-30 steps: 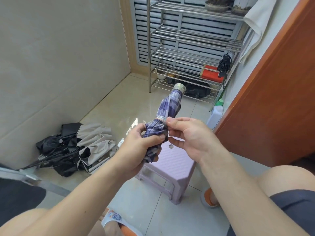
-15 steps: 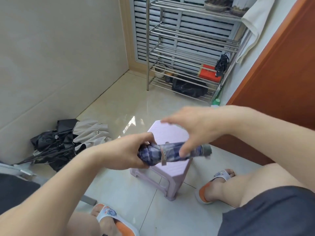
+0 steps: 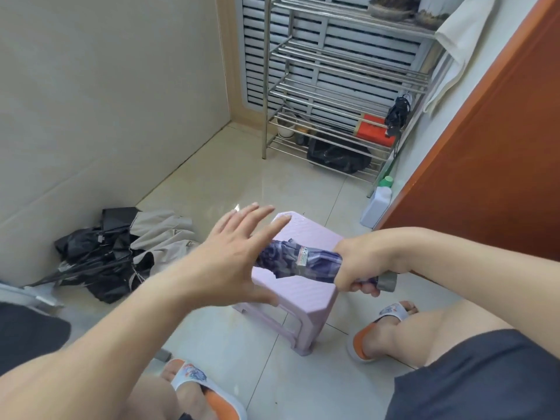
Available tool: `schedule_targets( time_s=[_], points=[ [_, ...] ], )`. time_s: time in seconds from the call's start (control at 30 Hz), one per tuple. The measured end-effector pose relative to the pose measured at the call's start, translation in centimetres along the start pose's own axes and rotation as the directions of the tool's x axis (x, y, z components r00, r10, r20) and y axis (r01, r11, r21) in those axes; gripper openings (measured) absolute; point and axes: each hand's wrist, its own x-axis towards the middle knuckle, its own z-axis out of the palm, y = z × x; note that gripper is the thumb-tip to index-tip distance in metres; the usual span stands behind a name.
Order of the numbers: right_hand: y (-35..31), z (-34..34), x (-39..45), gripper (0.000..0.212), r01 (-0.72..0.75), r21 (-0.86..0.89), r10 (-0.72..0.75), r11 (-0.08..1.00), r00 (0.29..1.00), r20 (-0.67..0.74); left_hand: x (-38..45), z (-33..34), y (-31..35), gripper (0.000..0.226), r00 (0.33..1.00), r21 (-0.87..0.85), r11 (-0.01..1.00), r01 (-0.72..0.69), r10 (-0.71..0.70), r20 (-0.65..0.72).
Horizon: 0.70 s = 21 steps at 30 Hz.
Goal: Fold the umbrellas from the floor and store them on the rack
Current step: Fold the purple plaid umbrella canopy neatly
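- Pale glossy tile floor (image 3: 230, 183) fills the middle of the view, grout lines running across it, with a bright glare patch just above centre.
- Right hand (image 3: 362, 262), at 3 o'clock from centre, has its fingers wrapped round the folded purple plaid umbrella (image 3: 303, 262) near its grey handle end; the umbrella lies roughly level and points toward 9 o'clock.
- A strap with a small label bands the umbrella about midway.
- Left hand (image 3: 233, 259) is spread wide, fingers straight and fanned toward 1 o'clock, holding nothing; whether it touches the umbrella's loose end I cannot tell.
- Beneath both hands stands a lilac plastic stool (image 3: 303, 298) on the floor.
- Over at 9 o'clock, a heap of black and beige umbrellas (image 3: 121, 253) lies unfolded on the floor against the cream wall (image 3: 106, 95).
- At 12 to 1 o'clock stands the metal rack (image 3: 342, 95), slatted tiers in front of a louvred panel; a red box (image 3: 374, 130) and a black bag (image 3: 338, 154) sit on its lower levels.
- A white bottle with a green cap (image 3: 377, 203) stands at 2 o'clock beside the orange-brown door (image 3: 500, 147).
- A white cloth (image 3: 454, 34) hangs at the upper right.
- Both feet in orange-and-white slippers (image 3: 381, 325) rest on the tiles at 5 and 7 o'clock.
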Motion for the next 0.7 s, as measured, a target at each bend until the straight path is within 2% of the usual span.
schedule_targets(
  time_s=[0.07, 0.13, 0.2, 0.23, 0.27, 0.37, 0.43, 0.5, 0.6, 0.7],
  points=[
    [0.0, 0.2, -0.1, 0.018, -0.029, 0.070, 0.024, 0.997, 0.997, 0.077, 0.4, 1.8, 1.9, 0.116, 0.980, 0.198, 0.974, -0.115, 0.144, -0.139],
    [-0.1, 0.5, -0.3, 0.018, -0.037, 0.129, 0.015, 0.991, 0.985, 0.169, 1.4, 3.7, 3.2, 0.104, 0.960, 0.262, 0.958, -0.119, 0.178, -0.215],
    [-0.1, 0.8, -0.4, 0.018, -0.022, 0.128, -0.004, 0.992, 0.979, 0.203, 2.1, 4.8, 3.2, 0.063, 0.925, 0.298, 0.952, -0.067, 0.171, -0.338],
    [0.0, 0.9, -0.3, 0.016, -0.001, 0.101, -0.016, 0.995, 0.985, 0.174, 2.3, 4.8, 3.1, 0.039, 0.917, 0.308, 0.950, -0.050, 0.166, -0.362],
    [0.1, 0.9, -0.3, 0.014, 0.026, 0.055, -0.032, 0.998, 0.991, 0.126, 2.3, 4.6, 3.0, 0.026, 0.914, 0.299, 0.953, -0.041, 0.157, -0.374],
    [0.2, 0.6, -0.3, 0.025, 0.096, -0.089, -0.097, 0.991, 0.995, -0.007, 2.4, 3.9, 2.9, 0.027, 0.932, 0.258, 0.965, -0.038, 0.127, -0.339],
    [0.2, 0.4, -0.4, 0.021, 0.129, -0.073, -0.129, 0.989, 0.992, -0.004, 2.3, 3.4, 2.7, 0.021, 0.916, 0.263, 0.964, -0.038, 0.139, -0.377],
    [0.4, 0.1, -0.8, 0.013, 0.161, 0.000, -0.161, 0.987, 0.986, 0.036, 2.1, 2.7, 2.1, 0.013, 0.869, 0.297, 0.954, -0.031, 0.173, -0.464],
    [0.6, -0.4, -1.4, 0.021, 0.198, 0.106, -0.212, 0.975, 0.967, 0.142, 1.8, 1.5, 1.8, 0.017, 0.771, 0.369, 0.930, 0.007, 0.230, -0.594],
    [1.0, -1.9, -1.2, 0.061, 0.231, 0.179, -0.282, 0.956, 0.892, 0.354, 1.7, 1.2, 2.4, 0.024, 0.725, 0.437, 0.898, -0.052, 0.334, -0.602]
  ],
)
